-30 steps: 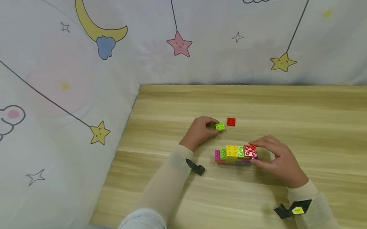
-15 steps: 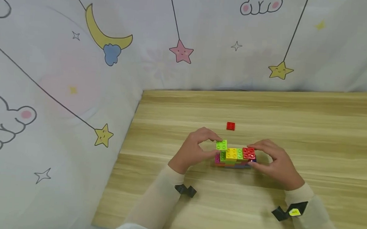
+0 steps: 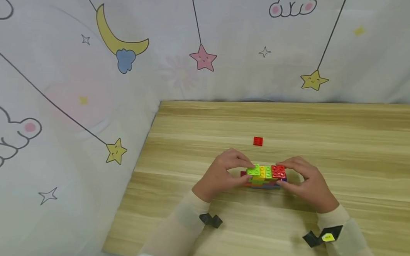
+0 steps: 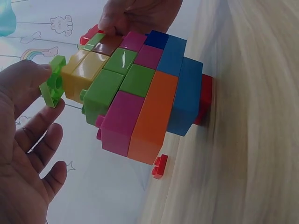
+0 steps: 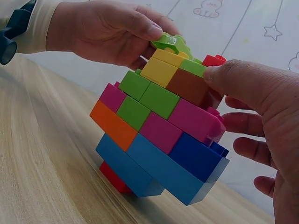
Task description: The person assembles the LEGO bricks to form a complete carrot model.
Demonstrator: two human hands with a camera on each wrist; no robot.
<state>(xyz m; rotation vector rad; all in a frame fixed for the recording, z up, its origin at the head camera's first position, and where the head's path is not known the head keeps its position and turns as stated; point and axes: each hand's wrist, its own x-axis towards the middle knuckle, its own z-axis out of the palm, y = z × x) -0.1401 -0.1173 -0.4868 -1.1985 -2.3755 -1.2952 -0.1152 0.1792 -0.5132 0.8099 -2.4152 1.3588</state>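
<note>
A stepped stack of coloured toy building bricks (image 5: 154, 102) stands upright on the table, wider in the middle than at its red foot (image 5: 112, 177). My left hand (image 3: 223, 175) pinches a lime green brick (image 4: 54, 81) between thumb and fingers. That brick sits tilted at the left end of the yellow top brick (image 4: 84, 70), its hollow underside partly showing in the left wrist view. My right hand (image 3: 308, 183) holds the stack's upper right end, the thumb against the brown brick (image 5: 191, 86) and the thin green one. A red brick (image 5: 214, 60) tops that end.
A loose red brick (image 3: 258, 141) lies on the wooden table (image 3: 191, 119) behind the stack. Beyond the table's back edge hangs a pale cloth (image 3: 235, 79) printed with stars and a moon. Each wrist wears a small black camera mount (image 3: 321, 236).
My left hand has carried the lime green brick from beside the loose red brick toward me, onto the top of the stack's left part. The right hand keeps its hold on the stack.
</note>
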